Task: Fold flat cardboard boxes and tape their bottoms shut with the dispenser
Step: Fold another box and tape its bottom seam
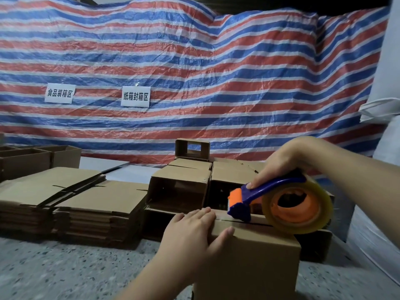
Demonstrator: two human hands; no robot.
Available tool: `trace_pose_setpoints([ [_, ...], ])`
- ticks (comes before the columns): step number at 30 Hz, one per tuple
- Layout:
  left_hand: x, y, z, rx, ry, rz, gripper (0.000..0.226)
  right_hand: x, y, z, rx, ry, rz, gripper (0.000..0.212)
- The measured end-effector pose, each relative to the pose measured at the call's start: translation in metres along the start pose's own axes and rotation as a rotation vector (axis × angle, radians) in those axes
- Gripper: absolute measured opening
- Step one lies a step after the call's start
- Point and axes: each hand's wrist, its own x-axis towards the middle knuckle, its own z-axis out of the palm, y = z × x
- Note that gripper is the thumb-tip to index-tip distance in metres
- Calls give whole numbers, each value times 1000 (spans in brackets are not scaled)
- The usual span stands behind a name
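Brown cardboard lay everywhere: a stack of flat boxes (71, 202) sat at the left on the speckled floor (65, 267), with folded boxes (181, 187) piled behind. Nearer, the box (249, 256) stood with its closed flaps up, a dark seam running across the top. The left hand (192, 232) pressed flat on its left corner, fingers together, thumb over the front edge. The right hand (287, 163) gripped the blue-and-orange tape dispenser (279, 204), its nose on the seam; whether tape had stuck was hard to tell. A striped tarp (194, 72) hung behind.
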Motion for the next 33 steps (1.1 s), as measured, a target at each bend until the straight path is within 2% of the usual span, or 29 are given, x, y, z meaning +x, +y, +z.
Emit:
trace_pose_setpoints([
  [6, 1, 4, -3, 11, -48, 2, 83, -1, 39, 7, -18, -47, 72, 99],
  [13, 23, 29, -22, 218, -172, 47, 101, 3, 40, 16, -5, -13, 86, 91],
  [17, 30, 51, -9, 155, -278, 111, 95, 3, 42, 16, 5, -11, 93, 86],
  [21, 25, 53, 4, 250, -219, 145, 93, 4, 44, 18, 38, 4, 85, 81],
  [26, 23, 50, 2, 248, -175, 176, 89, 5, 48, 16, 28, 15, 64, 77],
  [33, 23, 49, 2, 244, -190, 172, 90, 2, 70, 9, 27, -30, 72, 92],
])
